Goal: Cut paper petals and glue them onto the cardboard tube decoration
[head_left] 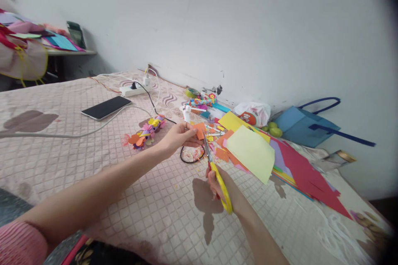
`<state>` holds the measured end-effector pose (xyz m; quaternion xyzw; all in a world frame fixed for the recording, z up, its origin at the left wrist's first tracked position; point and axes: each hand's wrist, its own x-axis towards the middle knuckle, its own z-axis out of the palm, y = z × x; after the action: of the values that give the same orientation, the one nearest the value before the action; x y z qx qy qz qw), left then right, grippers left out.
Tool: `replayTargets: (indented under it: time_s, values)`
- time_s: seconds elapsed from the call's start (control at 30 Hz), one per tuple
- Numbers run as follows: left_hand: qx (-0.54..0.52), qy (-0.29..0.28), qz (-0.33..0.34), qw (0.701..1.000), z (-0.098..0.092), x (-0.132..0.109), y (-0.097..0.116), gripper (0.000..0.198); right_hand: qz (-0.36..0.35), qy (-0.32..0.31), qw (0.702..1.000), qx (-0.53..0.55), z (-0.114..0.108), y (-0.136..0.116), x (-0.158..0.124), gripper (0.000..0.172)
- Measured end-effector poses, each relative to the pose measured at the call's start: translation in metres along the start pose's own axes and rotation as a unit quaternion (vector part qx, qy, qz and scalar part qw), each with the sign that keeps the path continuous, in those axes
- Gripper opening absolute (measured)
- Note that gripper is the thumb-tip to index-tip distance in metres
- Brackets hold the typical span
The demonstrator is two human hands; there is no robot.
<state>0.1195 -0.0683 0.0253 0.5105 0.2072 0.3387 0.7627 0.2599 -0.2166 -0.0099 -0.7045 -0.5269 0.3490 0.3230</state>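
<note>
My left hand (180, 137) pinches a small piece of orange paper (200, 131) between thumb and fingers, above the patterned bed cover (149, 211). In my right hand (222, 184) is a pair of scissors (221, 180) with yellow handles, its blades pointing up at the orange paper's lower right edge. Whether the blades are parted is too small to make out. Below the hands lies a black loop (190, 161) around small paper scraps. Left of my left hand rests a decoration of colourful paper flowers (146, 132).
Coloured paper sheets (251, 151) lie to the right, near a blue bag (306, 126) and white string (337, 232). A phone or tablet (106, 107) and a power strip (135, 90) with cables are at the left. A wall (217, 29) bounds the back.
</note>
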Motion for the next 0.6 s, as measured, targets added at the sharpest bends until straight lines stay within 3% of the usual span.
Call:
replayTargets:
  time_s: [0.37,0.6]
  values:
    - [-0.008,-0.015,0.009,1.0,-0.003,0.001,-0.001,0.019,0.058,0.01,0.997,0.04,0.004,0.009,0.007,0.038]
    - [-0.002,-0.023,0.007,1.0,-0.003,0.001,0.0,0.02,-0.029,-0.031,0.998,0.05,-0.001,0.003,-0.001,0.05]
